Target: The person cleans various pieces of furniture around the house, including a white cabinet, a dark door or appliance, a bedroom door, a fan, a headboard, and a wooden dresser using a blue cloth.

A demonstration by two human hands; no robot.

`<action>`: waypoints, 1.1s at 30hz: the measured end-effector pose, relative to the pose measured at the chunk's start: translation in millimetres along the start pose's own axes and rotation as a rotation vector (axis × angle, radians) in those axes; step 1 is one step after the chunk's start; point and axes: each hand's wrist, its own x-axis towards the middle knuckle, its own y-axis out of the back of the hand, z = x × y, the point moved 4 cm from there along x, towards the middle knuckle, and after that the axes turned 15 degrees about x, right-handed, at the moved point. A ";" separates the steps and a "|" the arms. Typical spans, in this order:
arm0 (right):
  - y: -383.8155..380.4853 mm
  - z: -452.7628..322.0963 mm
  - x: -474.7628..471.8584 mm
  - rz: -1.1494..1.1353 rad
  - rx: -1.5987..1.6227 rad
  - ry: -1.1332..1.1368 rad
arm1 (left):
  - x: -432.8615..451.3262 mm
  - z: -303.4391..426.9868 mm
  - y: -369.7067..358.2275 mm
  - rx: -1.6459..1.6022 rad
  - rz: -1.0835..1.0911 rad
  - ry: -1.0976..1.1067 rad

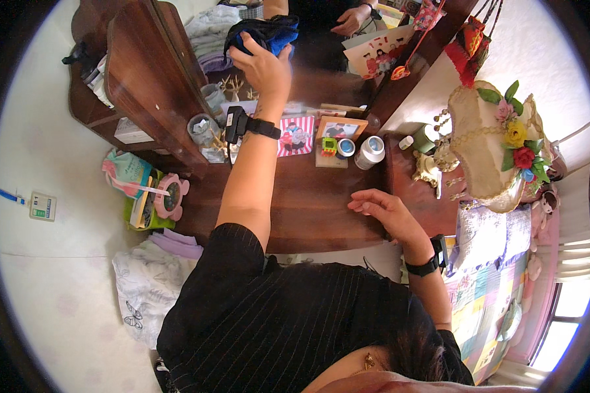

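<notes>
My left hand (264, 69) is raised, its fingers closed around a bunched black and blue cloth (270, 34) at the face of a mirror (319, 54). Whether the cloth touches the glass I cannot tell. Lower down on the right, my right hand (381, 209) hovers over or rests on the dark wooden dresser top (314, 196), fingers loosely bent, holding nothing. Between the hands stand a wood-framed photo (341, 128), a red-striped photo card (296, 136), a small green and red cube (329, 146), a blue-topped jar (345, 148) and a white bottle (369, 153).
A glass jar (204, 130) stands beside my left forearm, near a wooden side shelf (142, 83). A pink clock (171, 196) is at the left. On the right are a lamp with a flower-trimmed shade (477, 142) and a green candle-like jar (425, 138). Red ornaments (472, 39) hang above.
</notes>
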 end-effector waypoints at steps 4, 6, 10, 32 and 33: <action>-3.1 3.0 6.1 0.002 -0.034 -0.003 | 0.4 7.4 -3.4 -0.006 -0.012 0.088; -4.9 7.6 10.2 -0.043 -0.036 -0.003 | -0.3 7.9 -8.2 0.005 0.007 0.082; -6.9 3.0 11.3 -0.043 -0.037 -0.001 | 0.7 0.0 -10.2 -0.027 0.016 0.076; -17.4 3.8 20.7 -0.083 -0.037 0.005 | -0.4 -5.3 -7.7 -0.018 -0.040 0.086; -19.5 3.4 24.4 -0.091 -0.056 -0.002 | -1.0 -11.3 -5.3 -0.031 -0.019 0.048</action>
